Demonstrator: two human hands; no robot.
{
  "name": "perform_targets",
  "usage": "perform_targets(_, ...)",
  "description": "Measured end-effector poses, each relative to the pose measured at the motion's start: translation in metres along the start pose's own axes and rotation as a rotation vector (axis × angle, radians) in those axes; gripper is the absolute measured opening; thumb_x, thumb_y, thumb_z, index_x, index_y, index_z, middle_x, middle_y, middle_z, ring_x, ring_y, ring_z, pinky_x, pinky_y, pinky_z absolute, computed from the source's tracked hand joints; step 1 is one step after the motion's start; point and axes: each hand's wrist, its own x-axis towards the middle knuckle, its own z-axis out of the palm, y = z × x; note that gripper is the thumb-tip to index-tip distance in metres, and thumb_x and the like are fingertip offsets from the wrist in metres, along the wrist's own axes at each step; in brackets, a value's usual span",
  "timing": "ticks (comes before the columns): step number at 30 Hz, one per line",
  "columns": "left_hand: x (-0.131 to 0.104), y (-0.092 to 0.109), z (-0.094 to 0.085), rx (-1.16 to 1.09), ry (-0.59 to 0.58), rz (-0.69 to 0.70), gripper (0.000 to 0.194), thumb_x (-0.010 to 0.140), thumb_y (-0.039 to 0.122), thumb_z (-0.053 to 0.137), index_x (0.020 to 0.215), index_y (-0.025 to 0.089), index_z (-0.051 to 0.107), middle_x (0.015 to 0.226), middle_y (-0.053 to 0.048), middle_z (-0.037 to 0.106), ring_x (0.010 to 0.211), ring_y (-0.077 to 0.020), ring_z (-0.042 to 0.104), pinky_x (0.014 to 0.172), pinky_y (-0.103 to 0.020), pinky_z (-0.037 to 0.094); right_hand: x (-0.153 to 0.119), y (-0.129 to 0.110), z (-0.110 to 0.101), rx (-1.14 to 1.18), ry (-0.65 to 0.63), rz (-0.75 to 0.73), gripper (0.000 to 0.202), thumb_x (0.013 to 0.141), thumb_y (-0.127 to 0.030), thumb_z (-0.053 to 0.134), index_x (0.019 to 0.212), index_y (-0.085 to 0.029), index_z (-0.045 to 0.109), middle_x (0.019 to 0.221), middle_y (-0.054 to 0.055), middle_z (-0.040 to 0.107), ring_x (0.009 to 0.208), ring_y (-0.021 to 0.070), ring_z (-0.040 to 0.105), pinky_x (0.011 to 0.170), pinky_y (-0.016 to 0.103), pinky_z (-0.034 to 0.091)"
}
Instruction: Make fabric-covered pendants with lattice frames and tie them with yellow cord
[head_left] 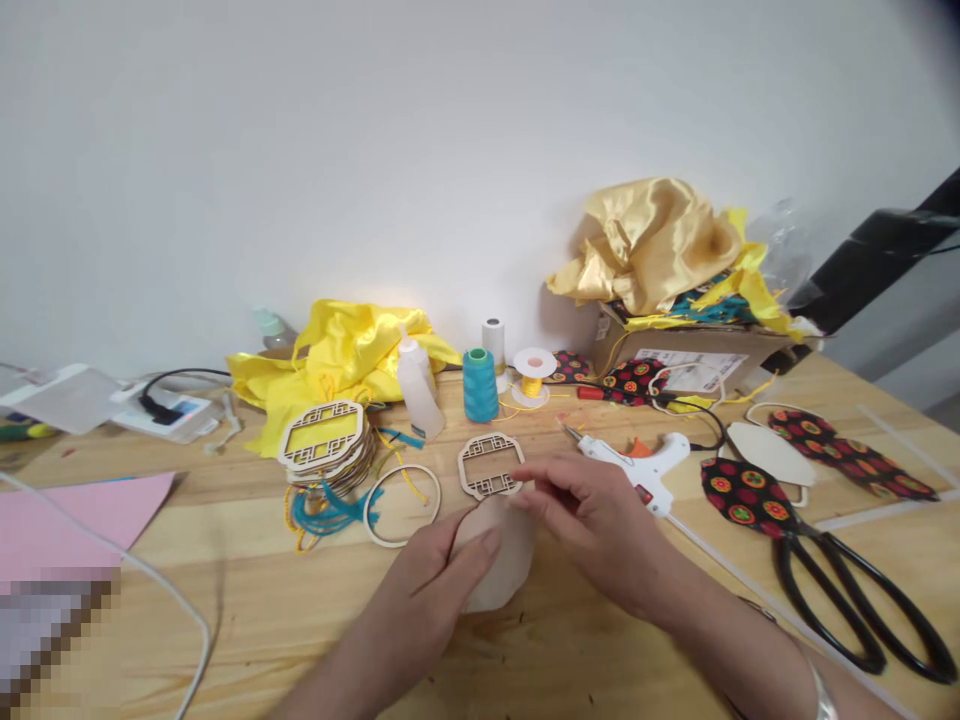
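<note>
My left hand [427, 590] grips a pale, flat piece with cut corners [501, 560], its thumb lying across the face. At the upper right edge of that piece is my right hand [581, 515], thumb and forefinger brought close together; anything between the fingertips is too small to make out. Just beyond the pale piece a wooden lattice frame [491, 466] lies on the table. To its left are a thin round hoop [402, 506] and a stack of similar lattice frames [324, 440] beside teal and yellow cords [330, 512].
A white glue gun [637, 465] and black-handled scissors [862, 590] lie to the right. Behind stand a squeeze bottle [420, 388], a teal thread cone [480, 386] and a cardboard box [697, 358] heaped with fabric. A white cable [135, 560] curves across the left side.
</note>
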Motion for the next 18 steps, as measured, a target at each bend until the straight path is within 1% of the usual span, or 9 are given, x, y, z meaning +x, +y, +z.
perform_targets(2, -0.001, -0.001, 0.001, 0.062, 0.013, 0.050, 0.037, 0.084, 0.040, 0.050, 0.113, 0.021, 0.062, 0.088, -0.001, 0.067, 0.082, -0.0194, 0.057, 0.069, -0.023, 0.042, -0.003, -0.002, 0.002, -0.008, -0.047, -0.019, 0.011, 0.082, -0.019, 0.056, 0.087, -0.020, 0.066, 0.069, -0.001, 0.063, 0.064, 0.0122, 0.055, 0.060, 0.024, 0.040)
perform_targets(6, -0.002, -0.002, 0.005, 0.142, 0.035, 0.128, 0.033, 0.087, 0.037, 0.046, 0.114, 0.024, 0.061, 0.089, 0.001, 0.067, 0.083, -0.0184, 0.058, 0.073, -0.022, 0.042, -0.006, -0.003, 0.004, -0.012, -0.098, -0.072, 0.016, 0.085, -0.017, 0.050, 0.090, -0.020, 0.065, 0.079, 0.000, 0.065, 0.074, 0.0121, 0.057, 0.066, 0.024, 0.041)
perform_targets(9, -0.003, -0.002, 0.009, 0.161, 0.053, 0.187, 0.031, 0.088, 0.035, 0.044, 0.113, 0.025, 0.061, 0.092, 0.002, 0.067, 0.086, -0.0175, 0.057, 0.079, -0.022, 0.042, -0.007, -0.004, 0.005, -0.020, -0.107, -0.070, 0.017, 0.086, -0.016, 0.048, 0.090, -0.020, 0.064, 0.078, 0.000, 0.064, 0.072, 0.0119, 0.055, 0.065, 0.024, 0.040)
perform_targets(14, -0.006, -0.003, 0.013, 0.178, 0.071, 0.231, 0.028, 0.089, 0.032, 0.042, 0.108, 0.024, 0.062, 0.089, 0.003, 0.067, 0.079, -0.0154, 0.058, 0.073, -0.019, 0.043, -0.008, -0.004, 0.007, -0.054, -0.108, -0.100, 0.014, 0.082, -0.012, 0.049, 0.082, -0.018, 0.061, 0.068, -0.001, 0.058, 0.064, 0.0108, 0.051, 0.058, 0.023, 0.036)
perform_targets(18, -0.005, -0.005, 0.014, 0.194, 0.083, 0.285, 0.027, 0.089, 0.030, 0.043, 0.108, 0.025, 0.062, 0.092, 0.003, 0.066, 0.079, -0.0140, 0.057, 0.079, -0.018, 0.042, -0.009, -0.002, 0.012, -0.095, -0.082, -0.151, 0.011, 0.080, -0.010, 0.050, 0.079, -0.018, 0.058, 0.069, -0.001, 0.057, 0.064, 0.0110, 0.050, 0.058, 0.023, 0.035)
